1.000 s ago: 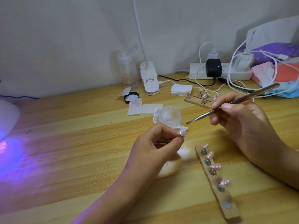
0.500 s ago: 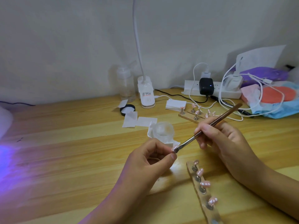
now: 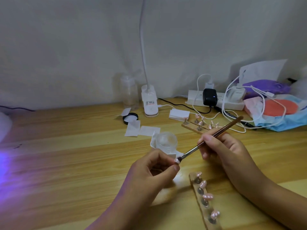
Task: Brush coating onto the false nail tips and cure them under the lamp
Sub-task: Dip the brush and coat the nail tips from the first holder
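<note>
Hands first: left hand (image 3: 149,175) pinches 1 false nail tip (image 3: 176,161) between thumb and forefinger, held up off the tabletop (image 3: 66,163). The right hand (image 3: 221,151) grips the brush (image 3: 214,137) pencil-style, with the bristles touching that tip. Step in hand: coating this 1 tip. Just right of the left hand lies a wooden holder strip (image 3: 201,197) with 4 pink tips on studs. A clear jar (image 3: 166,140) sits just behind the hands, and a second strip (image 3: 191,126) lies farther back. The curing lamp (image 3: 4,125) is at the far left edge, mostly cut off, with purple glow on the wood. Next likely needs a light, even stroke, coating kept off the fingers, then a carry well across to the lamp.
</note>
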Motion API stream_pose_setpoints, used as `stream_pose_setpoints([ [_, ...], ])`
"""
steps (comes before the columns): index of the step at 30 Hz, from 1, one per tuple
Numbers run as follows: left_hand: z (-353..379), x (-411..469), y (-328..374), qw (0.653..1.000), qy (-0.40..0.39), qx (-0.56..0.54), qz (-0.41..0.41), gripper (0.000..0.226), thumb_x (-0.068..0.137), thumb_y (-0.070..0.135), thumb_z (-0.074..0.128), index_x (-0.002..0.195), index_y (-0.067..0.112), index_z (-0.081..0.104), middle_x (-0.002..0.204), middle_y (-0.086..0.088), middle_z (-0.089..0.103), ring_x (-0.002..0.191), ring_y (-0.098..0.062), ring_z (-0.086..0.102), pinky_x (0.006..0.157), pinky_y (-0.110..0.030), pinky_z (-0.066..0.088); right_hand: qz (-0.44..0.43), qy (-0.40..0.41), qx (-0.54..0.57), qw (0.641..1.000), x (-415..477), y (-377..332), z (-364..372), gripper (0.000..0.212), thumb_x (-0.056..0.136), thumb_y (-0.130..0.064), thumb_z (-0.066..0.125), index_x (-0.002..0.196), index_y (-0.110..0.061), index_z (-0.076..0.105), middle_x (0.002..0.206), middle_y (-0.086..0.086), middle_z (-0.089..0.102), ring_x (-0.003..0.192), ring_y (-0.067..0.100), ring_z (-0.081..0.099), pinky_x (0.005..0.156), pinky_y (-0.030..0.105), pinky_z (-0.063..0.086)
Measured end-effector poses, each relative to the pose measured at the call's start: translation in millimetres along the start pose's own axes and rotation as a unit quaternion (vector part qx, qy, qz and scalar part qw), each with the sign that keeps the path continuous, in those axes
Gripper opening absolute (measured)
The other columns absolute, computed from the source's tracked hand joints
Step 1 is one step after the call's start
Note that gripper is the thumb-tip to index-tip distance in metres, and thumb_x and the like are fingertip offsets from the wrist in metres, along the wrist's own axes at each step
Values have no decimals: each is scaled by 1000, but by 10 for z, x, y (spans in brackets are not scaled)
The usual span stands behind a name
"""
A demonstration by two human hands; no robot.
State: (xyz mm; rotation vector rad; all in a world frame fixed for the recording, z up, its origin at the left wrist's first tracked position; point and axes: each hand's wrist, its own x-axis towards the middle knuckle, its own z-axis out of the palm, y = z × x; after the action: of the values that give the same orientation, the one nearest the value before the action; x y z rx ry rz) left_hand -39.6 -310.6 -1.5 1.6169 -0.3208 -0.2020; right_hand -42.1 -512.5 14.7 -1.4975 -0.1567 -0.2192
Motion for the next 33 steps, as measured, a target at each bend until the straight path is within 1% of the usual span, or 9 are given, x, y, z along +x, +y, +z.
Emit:
stream_pose_setpoints([
  [6,-6,13,-25,1000,-3,-7,-11,3,74,30,73,76,29,71,73,9,68,65,-5,59,63,-21,51,5,20,1,1000,17,-9,-21,20,82,-34,59,77,-18,70,60,-1,57,58,7,54,58,14,46],
  [9,-8,17,-34,1000,-3,-12,-12,4,74,29,73,78,28,72,74,8,69,66,-5,59,63,-22,53,-8,-3,14,1000,13,-4,-34,19,91,-29,63,75,-23,71,62,-1,56,60,7,53,59,15,46],
  [13,-5,18,-32,1000,-3,-12,-12,3,75,28,73,76,30,71,69,11,66,64,-6,59,61,-20,51,-12,-38,21,999,-1,2,-33,19,88,-28,57,75,-23,71,62,0,56,60,8,53,59,15,45],
  [16,-9,20,-34,1000,-1,-11,-13,3,75,28,73,76,30,71,68,11,65,64,-6,59,61,-21,51,-6,-24,3,1000,3,8,-13,18,89,-29,64,75,-20,71,61,0,58,60,7,55,59,15,47],
  [21,-5,-5,-1,1000,-6,3,-1,11,82,18,77,78,26,70,73,10,67,69,-4,60,65,-21,52,-18,23,-8,1000,22,17,-30,21,86,-28,55,87,-10,66,61,-1,60,60,6,56,59,15,47],
  [23,5,-40,43,999,-3,24,34,11,83,19,77,81,27,71,79,9,70,72,-3,60,66,-16,49,-34,30,-2,999,21,24,-45,19,89,-25,54,92,-11,66,65,0,62,64,8,57,63,17,48],
  [26,32,-141,127,989,-15,54,140,8,83,29,77,89,28,71,86,11,70,74,-4,60,66,-15,46,-62,27,-18,998,23,40,-72,13,98,-14,51,98,-16,64,75,0,65,75,13,60,70,23,49],
  [30,136,-273,194,951,-76,120,276,12,85,21,75,89,28,66,95,12,71,80,-15,63,67,-21,45,-79,17,-34,996,16,43,-68,17,93,-15,47,100,-15,63,79,-1,65,78,15,60,71,27,47],
  [33,201,-333,187,926,-110,180,313,9,83,21,78,87,21,69,101,12,61,89,-10,60,70,-17,43,-88,3,-40,995,9,49,-57,18,93,-13,47,100,-15,63,79,-2,64,78,14,60,71,26,47],
])
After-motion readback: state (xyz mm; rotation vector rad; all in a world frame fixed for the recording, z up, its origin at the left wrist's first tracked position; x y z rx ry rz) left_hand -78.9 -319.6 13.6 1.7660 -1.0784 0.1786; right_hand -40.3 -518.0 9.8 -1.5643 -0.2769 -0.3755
